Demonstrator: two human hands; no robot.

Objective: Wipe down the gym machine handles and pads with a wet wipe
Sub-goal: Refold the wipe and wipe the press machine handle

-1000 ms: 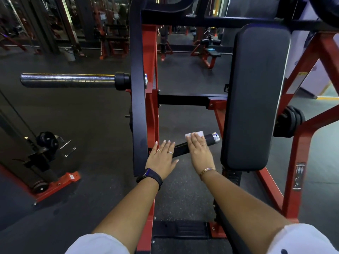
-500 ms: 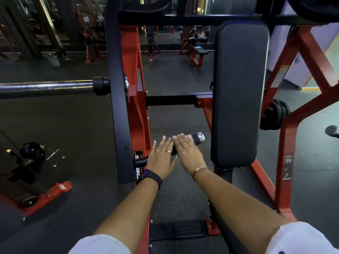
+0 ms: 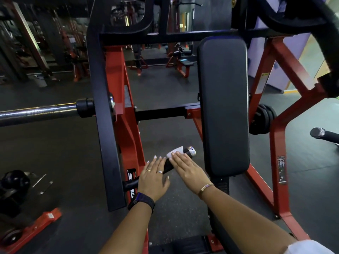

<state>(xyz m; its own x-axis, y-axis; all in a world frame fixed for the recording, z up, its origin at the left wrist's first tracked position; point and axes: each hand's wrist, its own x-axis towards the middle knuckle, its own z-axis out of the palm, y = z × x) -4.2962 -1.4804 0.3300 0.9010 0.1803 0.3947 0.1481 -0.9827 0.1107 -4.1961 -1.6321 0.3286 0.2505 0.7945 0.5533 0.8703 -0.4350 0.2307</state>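
A black handle (image 3: 187, 152) with a silver end cap juts out from the red and black machine, left of the tall black chest pad (image 3: 222, 105). My right hand (image 3: 189, 169) lies flat on the handle with straight fingers, pressing a white wet wipe (image 3: 175, 153) onto it; the wipe's corner sticks out past the fingertips. My left hand (image 3: 155, 177) rests flat on the handle's inner part, fingers straight, beside the right hand. A second handle (image 3: 322, 134) shows at the right edge.
A chrome weight sleeve (image 3: 36, 112) sticks out to the left from the black upright arm (image 3: 104, 125). Black weight plates (image 3: 262, 119) hang behind the pad on the red frame (image 3: 277, 162). Another machine's red base (image 3: 33, 230) lies at lower left on dark rubber floor.
The right hand has slid outward along the handle toward the end cap, and the wipe shows again beyond its fingertips. The camera has shifted, and the left hand stays on the handle.
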